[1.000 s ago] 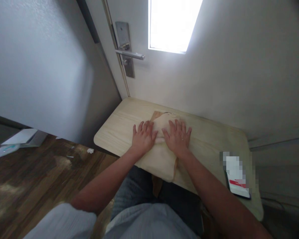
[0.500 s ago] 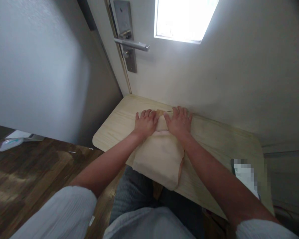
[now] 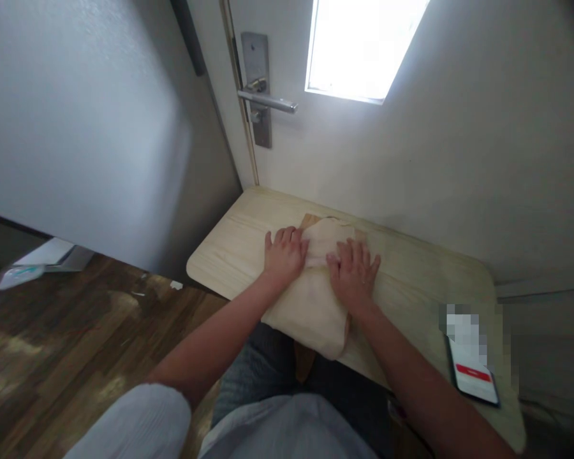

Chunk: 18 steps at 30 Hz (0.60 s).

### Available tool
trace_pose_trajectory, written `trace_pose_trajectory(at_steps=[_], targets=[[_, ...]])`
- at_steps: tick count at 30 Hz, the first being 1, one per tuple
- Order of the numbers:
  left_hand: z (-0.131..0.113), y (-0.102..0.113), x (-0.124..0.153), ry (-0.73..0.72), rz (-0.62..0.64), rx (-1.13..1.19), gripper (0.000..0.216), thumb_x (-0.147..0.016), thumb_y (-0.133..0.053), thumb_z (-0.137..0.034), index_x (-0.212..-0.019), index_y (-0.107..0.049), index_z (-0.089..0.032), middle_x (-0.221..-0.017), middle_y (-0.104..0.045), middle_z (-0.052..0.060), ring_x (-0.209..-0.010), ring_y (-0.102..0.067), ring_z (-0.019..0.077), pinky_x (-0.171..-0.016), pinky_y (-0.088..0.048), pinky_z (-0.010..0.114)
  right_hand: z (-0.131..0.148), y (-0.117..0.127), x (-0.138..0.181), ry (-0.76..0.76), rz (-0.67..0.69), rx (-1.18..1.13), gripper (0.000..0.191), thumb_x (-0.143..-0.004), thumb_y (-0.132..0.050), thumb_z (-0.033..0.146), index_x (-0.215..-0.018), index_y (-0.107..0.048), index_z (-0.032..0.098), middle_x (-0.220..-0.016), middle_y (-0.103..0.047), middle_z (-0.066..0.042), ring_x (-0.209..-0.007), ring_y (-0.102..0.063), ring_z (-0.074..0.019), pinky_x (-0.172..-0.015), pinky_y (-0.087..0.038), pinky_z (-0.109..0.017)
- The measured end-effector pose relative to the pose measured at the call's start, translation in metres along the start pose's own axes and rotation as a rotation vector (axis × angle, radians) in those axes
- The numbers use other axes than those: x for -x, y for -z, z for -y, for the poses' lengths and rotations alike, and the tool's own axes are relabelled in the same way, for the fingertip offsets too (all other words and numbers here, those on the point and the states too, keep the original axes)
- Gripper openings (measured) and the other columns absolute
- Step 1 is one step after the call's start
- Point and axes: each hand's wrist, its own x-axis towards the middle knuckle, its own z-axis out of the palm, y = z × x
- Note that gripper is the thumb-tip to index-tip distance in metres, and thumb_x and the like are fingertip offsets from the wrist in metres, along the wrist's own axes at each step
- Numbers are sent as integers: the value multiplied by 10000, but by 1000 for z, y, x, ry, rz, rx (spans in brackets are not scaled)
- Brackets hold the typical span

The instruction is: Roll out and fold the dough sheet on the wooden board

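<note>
A folded beige cloth (image 3: 310, 299) lies on a small pale wooden table (image 3: 411, 280), its near end hanging over the table's front edge. My left hand (image 3: 283, 252) lies flat on the cloth's left side, fingers stretched out. My right hand (image 3: 354, 274) presses flat on the cloth's right side, a little nearer to me, fingers spread. A darker tan layer shows under the cloth at its far left corner and right edge.
A phone (image 3: 473, 371) with a lit screen lies at the table's near right corner. A white door with a metal lever handle (image 3: 266, 102) and a bright window pane stands right behind the table. Dark wood floor lies to the left, with a white object (image 3: 43, 255) on it.
Both hands slid from the cloth's middle to its far end, then came back toward me; the right hand is now lower than the left. The far end of the cloth shows again.
</note>
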Motion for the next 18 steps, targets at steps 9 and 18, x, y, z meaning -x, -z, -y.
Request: trace_pose_trajectory(at_steps=[9, 18], targets=[[-7, -7, 47, -32, 52, 2, 578, -1051, -257, -492, -1548, -354, -212, -1595, -416, 91, -1496, -309, 267, -1229, -152, 570, 7, -2, -18, 1, 92, 68, 575, -1035, -313, 466, -1508, -445, 167, -1564, -417, -175, -1468, -261, -385, -1137, -160, -696], [8, -7, -1, -3, 118, -24, 636, -1040, -174, -540, -1550, -359, -208, -1609, -391, 85, -1490, -306, 304, -1199, -208, 607, 11, -25, -65, -4, 139, 76, 572, -1023, -305, 502, -1485, -489, 219, -1554, -444, -141, -1435, -319, -396, -1135, -165, -687]])
